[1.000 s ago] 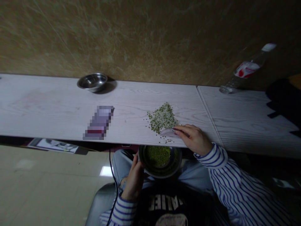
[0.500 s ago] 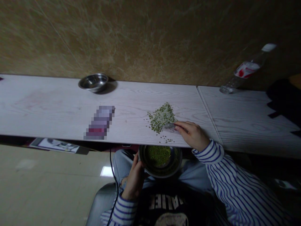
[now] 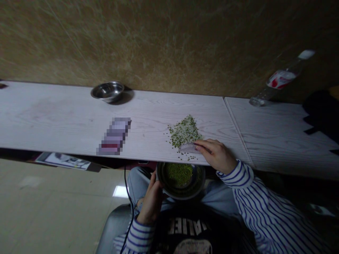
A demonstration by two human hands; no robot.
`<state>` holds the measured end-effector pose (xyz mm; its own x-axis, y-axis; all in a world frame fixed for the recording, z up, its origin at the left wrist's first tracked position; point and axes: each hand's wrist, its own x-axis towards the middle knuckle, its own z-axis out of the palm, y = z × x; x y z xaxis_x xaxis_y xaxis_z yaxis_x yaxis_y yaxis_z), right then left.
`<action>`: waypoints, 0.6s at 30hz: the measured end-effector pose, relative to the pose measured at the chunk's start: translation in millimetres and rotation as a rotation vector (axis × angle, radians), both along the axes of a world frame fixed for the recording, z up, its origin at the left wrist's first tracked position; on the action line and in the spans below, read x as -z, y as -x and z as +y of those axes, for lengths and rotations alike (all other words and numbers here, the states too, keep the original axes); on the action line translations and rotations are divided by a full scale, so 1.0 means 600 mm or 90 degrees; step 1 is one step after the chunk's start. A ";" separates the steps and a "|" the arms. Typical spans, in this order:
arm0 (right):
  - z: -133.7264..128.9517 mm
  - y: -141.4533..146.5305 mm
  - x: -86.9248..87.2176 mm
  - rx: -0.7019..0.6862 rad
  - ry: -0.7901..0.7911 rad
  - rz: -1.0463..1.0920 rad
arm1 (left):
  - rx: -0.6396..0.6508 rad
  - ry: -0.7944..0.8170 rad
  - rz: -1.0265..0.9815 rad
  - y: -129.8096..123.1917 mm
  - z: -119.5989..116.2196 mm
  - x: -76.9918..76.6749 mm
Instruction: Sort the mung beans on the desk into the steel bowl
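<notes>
The right hand (image 3: 217,155) has its thumb and fingers closed in a pinch on the right end of a pale, translucent flat piece (image 3: 187,147), set against the near side of a loose heap of white and green grains (image 3: 186,131). The heap lies on the white wood-grain desk (image 3: 148,123), close to its near edge, with strays between heap and edge. The left hand (image 3: 153,199) grips the left side of a round, shiny metal bowl (image 3: 197,185) just below that edge, its far fingers hidden; small green beans (image 3: 180,175) lie inside. The step in hand looks like parting or drawing grains edgeward. The next move seems to call for a low, light stroke, the bowl's mouth held steady under the edge to catch strays.
</notes>
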<state>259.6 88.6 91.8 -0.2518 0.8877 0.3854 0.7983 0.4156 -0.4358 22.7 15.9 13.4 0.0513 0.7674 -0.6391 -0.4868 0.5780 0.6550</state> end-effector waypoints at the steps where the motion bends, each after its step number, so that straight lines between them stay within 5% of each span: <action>1: -0.001 0.000 0.000 -0.002 -0.005 0.004 | 0.002 -0.001 0.001 0.001 0.000 0.000; 18: -0.021 -0.021 -0.005 0.016 0.019 -0.006 | 0.012 -0.011 0.007 -0.002 -0.001 -0.005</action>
<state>272.3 75.8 95.1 -0.2320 0.9049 0.3568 0.8125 0.3820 -0.4404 23.7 15.5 16.3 0.0591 0.7769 -0.6269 -0.4690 0.5760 0.6695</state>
